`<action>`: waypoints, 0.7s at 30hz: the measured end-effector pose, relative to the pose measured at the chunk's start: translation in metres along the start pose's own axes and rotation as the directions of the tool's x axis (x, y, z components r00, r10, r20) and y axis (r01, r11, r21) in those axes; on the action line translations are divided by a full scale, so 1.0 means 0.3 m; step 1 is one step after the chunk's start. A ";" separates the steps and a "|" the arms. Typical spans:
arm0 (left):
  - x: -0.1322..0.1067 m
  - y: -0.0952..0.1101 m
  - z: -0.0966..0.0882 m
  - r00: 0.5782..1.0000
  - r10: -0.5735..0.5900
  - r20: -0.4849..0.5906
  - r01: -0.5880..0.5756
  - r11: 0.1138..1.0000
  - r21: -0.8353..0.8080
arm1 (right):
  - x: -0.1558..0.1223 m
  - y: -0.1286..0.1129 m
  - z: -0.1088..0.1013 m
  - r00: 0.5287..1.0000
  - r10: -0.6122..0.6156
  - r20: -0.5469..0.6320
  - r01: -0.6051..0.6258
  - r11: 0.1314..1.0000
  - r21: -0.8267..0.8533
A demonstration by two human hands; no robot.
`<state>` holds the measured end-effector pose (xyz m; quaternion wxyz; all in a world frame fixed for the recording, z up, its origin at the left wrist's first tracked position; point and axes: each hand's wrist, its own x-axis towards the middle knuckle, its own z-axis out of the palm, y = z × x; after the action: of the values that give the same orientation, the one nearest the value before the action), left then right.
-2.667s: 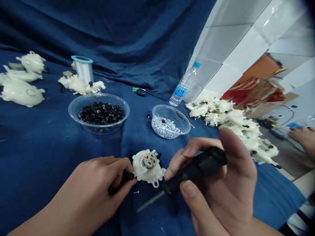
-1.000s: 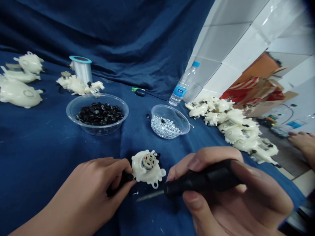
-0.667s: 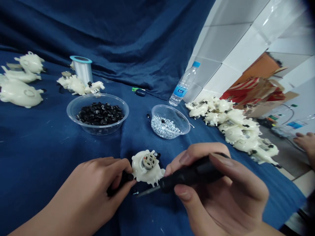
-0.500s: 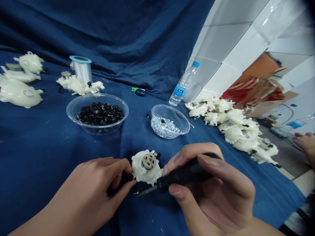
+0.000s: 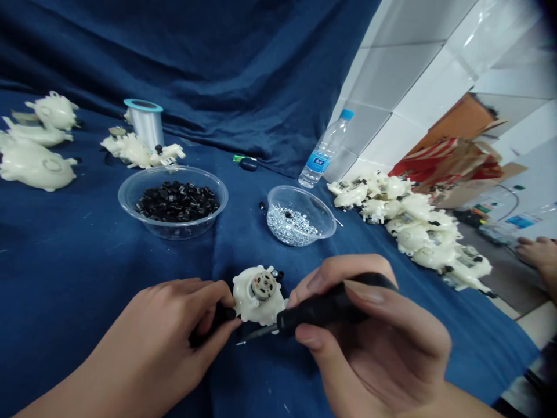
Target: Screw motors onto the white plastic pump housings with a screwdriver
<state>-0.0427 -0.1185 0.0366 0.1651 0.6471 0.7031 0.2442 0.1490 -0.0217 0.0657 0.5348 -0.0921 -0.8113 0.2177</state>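
Right grip (image 5: 369, 342) closed on black screwdriver (image 5: 322, 310) — tip beside white plastic housing (image 5: 256, 299); left grip (image 5: 161, 342) pinching black piece (image 5: 223, 316) against it.

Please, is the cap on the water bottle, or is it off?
It is on: the blue cap sits closed on the neck of the clear plastic water bottle.
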 end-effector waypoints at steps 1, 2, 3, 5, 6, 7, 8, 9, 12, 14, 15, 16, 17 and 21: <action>-0.001 -0.001 0.000 1.000 0.003 -0.004 -0.003 1.000 -0.004 | -0.003 0.002 -0.002 1.000 0.001 0.012 -0.001 1.000 0.003; -0.003 -0.002 0.000 1.000 0.005 -0.006 -0.005 1.000 -0.005 | -0.005 0.004 -0.003 1.000 0.001 0.013 -0.001 1.000 0.002; -0.004 -0.004 0.000 1.000 0.007 -0.008 -0.007 1.000 -0.008 | -0.006 0.004 -0.004 1.000 -0.003 0.009 0.003 1.000 0.001; -0.005 -0.006 -0.001 1.000 0.005 -0.008 -0.005 1.000 -0.010 | -0.002 0.001 -0.006 1.000 -0.009 -0.003 0.009 1.000 -0.005; -0.006 -0.006 -0.001 1.000 0.004 -0.005 -0.004 1.000 -0.011 | 0.001 -0.002 -0.006 1.000 -0.010 -0.004 0.010 1.000 -0.005; -0.007 -0.006 -0.001 1.000 0.001 0.001 -0.001 1.000 -0.010 | 0.005 -0.004 -0.006 1.000 -0.009 -0.005 0.009 1.000 -0.004; -0.007 -0.006 -0.001 1.000 0.003 0.001 -0.003 1.000 -0.010 | 0.009 -0.007 -0.006 1.000 -0.007 0.000 0.007 1.000 -0.002; -0.008 -0.005 -0.001 1.000 0.004 0.001 -0.004 1.000 -0.009 | 0.013 -0.010 -0.006 1.000 -0.007 0.006 0.007 1.000 -0.002; -0.010 -0.004 -0.002 1.000 0.005 -0.008 -0.005 1.000 -0.014 | 0.019 -0.014 -0.008 1.000 -0.015 0.006 0.015 1.000 0.002; -0.010 -0.003 -0.003 1.000 -0.001 -0.011 0.001 1.000 -0.015 | 0.018 -0.013 -0.012 1.000 -0.014 0.012 0.014 1.000 0.005; -0.009 -0.003 -0.003 1.000 -0.002 -0.011 0.002 1.000 -0.013 | 0.016 -0.011 -0.014 1.000 -0.014 0.027 0.013 1.000 0.005; -0.007 -0.004 -0.003 1.000 -0.001 -0.016 0.001 1.000 -0.013 | 0.014 -0.010 -0.017 0.999 -0.012 0.045 0.012 1.000 0.003; -0.006 -0.004 -0.003 1.000 0.003 -0.020 -0.003 1.000 -0.014 | 0.013 -0.009 -0.020 0.998 -0.012 0.063 0.012 1.000 -0.002; -0.007 -0.005 -0.004 0.999 0.031 -0.036 -0.033 0.999 -0.036 | 0.019 -0.015 -0.027 0.994 -0.016 0.111 0.022 0.998 -0.057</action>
<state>-0.0443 -0.1209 0.0366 0.1604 0.6507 0.6909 0.2712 0.1543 -0.0216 0.0752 0.4882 -0.0878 -0.8465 0.1935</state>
